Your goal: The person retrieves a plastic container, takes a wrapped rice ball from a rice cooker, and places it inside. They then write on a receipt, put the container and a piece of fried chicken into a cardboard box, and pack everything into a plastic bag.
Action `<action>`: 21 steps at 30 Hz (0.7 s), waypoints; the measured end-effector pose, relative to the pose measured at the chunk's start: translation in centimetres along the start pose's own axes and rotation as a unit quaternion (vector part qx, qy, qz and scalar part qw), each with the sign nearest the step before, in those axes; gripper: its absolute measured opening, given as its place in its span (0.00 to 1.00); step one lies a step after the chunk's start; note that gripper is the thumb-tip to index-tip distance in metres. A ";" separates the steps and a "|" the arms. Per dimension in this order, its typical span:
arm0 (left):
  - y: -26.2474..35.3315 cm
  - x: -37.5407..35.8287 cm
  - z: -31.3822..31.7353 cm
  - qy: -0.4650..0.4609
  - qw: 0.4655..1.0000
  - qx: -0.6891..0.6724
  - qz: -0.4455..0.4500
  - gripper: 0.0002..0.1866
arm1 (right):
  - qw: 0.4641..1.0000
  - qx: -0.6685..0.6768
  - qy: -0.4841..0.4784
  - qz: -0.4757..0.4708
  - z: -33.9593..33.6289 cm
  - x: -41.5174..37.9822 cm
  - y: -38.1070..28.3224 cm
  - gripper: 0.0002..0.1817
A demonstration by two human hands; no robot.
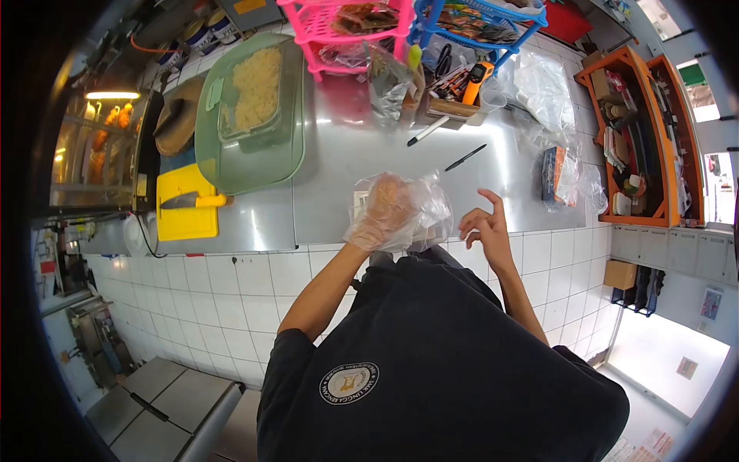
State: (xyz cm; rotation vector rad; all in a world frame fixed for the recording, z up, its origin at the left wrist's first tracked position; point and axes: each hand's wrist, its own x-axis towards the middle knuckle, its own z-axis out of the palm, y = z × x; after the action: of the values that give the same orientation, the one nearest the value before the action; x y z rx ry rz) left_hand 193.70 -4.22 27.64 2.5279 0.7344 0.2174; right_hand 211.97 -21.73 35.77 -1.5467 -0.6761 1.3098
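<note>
My left hand [385, 212] is inside a clear plastic glove, over the front edge of the steel table [339, 154]. Its fingers are bent around crumpled clear plastic [431, 208]; folds of plastic blur whether anything else is in the grip. To the right, my right hand [486, 227] is bare and raised near the table edge, fingers apart and partly curled, touching nothing. A white marker [427, 132] and a black pen [466, 157] lie beyond both hands.
A green tub [206, 154] and a yellow board [171, 219] with a knife [200, 201] are at left. Pink [308, 38] and blue [531, 21] racks stand at the back. A plastic-wrapped box [551, 175] lies right.
</note>
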 end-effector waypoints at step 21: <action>19.9 10.8 -25.2 0.029 0.989 0.122 0.078 0.10 | 0.739 0.510 -0.439 0.044 -4.0 10.2 -0.7 0.16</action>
State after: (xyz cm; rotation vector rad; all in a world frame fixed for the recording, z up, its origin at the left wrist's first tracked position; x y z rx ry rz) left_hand 204.83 -2.49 59.57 2.8273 0.6175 0.2683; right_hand 218.61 -13.81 32.03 0.0012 -0.2725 1.9981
